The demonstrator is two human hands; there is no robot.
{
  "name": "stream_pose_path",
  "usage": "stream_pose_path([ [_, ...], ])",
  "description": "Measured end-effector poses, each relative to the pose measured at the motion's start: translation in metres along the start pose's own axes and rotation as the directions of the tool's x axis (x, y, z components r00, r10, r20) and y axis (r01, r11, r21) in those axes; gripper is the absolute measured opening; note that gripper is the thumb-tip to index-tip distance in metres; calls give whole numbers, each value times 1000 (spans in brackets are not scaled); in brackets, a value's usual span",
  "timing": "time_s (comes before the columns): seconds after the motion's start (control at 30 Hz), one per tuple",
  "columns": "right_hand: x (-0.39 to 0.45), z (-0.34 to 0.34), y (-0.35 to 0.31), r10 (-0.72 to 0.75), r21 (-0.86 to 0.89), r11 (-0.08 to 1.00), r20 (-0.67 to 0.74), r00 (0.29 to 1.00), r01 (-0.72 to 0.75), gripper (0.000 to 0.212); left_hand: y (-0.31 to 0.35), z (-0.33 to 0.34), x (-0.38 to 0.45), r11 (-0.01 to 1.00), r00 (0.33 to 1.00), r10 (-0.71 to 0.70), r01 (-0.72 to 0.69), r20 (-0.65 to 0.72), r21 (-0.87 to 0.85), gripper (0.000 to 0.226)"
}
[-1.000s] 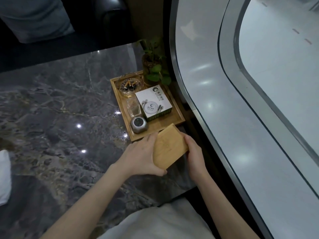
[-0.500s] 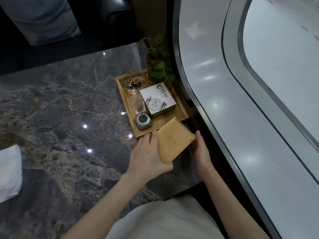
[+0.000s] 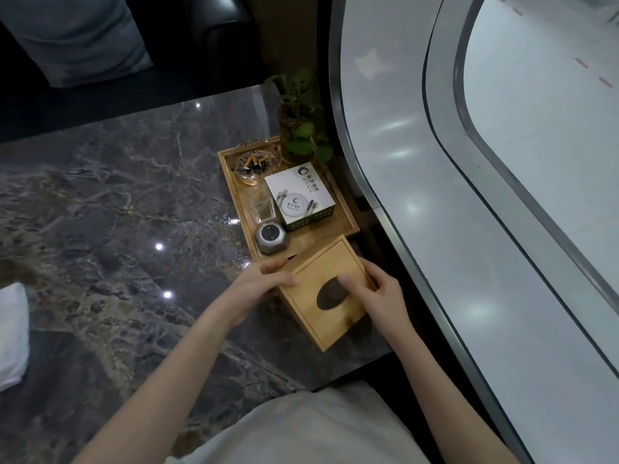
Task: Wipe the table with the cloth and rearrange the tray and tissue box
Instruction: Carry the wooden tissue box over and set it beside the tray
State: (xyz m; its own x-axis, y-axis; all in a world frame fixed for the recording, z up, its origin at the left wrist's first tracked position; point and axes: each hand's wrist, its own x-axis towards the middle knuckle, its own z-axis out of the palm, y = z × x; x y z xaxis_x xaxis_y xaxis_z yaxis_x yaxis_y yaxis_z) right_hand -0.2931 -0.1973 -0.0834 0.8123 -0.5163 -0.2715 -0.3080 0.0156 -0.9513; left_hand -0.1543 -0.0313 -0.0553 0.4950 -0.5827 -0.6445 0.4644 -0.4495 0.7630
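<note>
Tissue box: your tissue box (image 3: 326,293) is a square case of light bamboo, its top panel framed by a thin dark seam and cut with one dark oval slot near the middle; no tissue shows in the slot.
Where it sits: on the bench (image 3: 110,212) at the near right corner, turned at an angle, its far corner touching or overlapping the near edge of the tray (image 3: 346,217); you cannot tell whether its base lies flat.
Left hand: your left hand (image 3: 259,284) has its grip curled onto the box's left top edge, fingertips on the wood.
Right hand: your right hand (image 3: 376,296) has its grip closed on the box's right side, thumb lying across the top beside the slot.
Tray: a shallow bamboo tray with a raised rim, just beyond the box.
On the tray: a glass ashtray (image 3: 255,162) with cigarette butts at the far end, a small clear glass (image 3: 262,204), a white printed carton (image 3: 299,197) with a green patterned side, and a grey faceted metal piece (image 3: 270,237) at the near end.
Plant: a small potted plant (image 3: 299,128) at the tray's far right corner.
Cloth: a white cloth (image 3: 11,333) lies at the bench's left edge, well apart from your hands.
Bench: dark veined marble, glossy, with spots of reflected light.
</note>
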Motion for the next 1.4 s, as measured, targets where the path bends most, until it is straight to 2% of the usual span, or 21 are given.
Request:
stream_pose_path([
  [0.07, -1, -3, 3, -6, -66, 998, 0, 1000, 6, 45, -5, 2, 3, 999, 999, -39, 39, 13, -26, 83],
  [0.2, 0, -3, 7, -24, -123, 992, -74, 997, 15, 40, -12, 8, 6, 996, 997, -73, 73, 9, -52, 83],
  [0.37, 1, 0, 8, -16, -182, 983, -163, 986, -14, 38, -14, 14, 3, 990, 975, 70, -43, -211, 131, 55],
  [0.43, 3, 2, 10, -25, -224, 975, -178, 984, -16, 38, -14, 16, -1, 976, 967, 137, -95, -214, 197, 44],
  [0.53, 5, 5, 10, -31, -275, 961, -201, 979, -26, 36, -15, 18, -5, 966, 969, 147, -97, -199, 240, 45],
  [0.63, 7, 6, 9, -30, -282, 959, -216, 976, -33, 34, -16, 20, -7, 981, 975, 107, -70, -196, 183, 38],
  [0.77, 9, 8, 9, -20, -317, 947, -220, 975, -52, 34, -15, 21, -10, 1000, 986, 6, -7, -168, -6, 28],
  [0.97, 10, 8, 8, -4, -324, 944, -208, 978, -65, 33, -16, 22, -10, 998, 986, 3, -12, -166, -54, 34],
  [1.13, 7, 5, 3, 21, -287, 956, -126, 992, -57, 41, -20, 23, -10, 997, 980, 5, -20, -200, -74, 44],
  [1.23, 7, 5, -4, 7, -328, 944, -101, 995, -40, 48, -19, 22, -10, 997, 990, 15, -25, -142, -73, 41],
  [1.33, 9, 10, -13, -101, -422, 906, -116, 988, 43, 54, -15, 23, -11, 999, 995, 31, -28, -92, 33, 46],
  [1.4, 9, 16, -17, -256, -605, 781, -84, 963, 155, 52, -13, 25, -10, 997, 994, 26, -19, -108, 74, 51],
])
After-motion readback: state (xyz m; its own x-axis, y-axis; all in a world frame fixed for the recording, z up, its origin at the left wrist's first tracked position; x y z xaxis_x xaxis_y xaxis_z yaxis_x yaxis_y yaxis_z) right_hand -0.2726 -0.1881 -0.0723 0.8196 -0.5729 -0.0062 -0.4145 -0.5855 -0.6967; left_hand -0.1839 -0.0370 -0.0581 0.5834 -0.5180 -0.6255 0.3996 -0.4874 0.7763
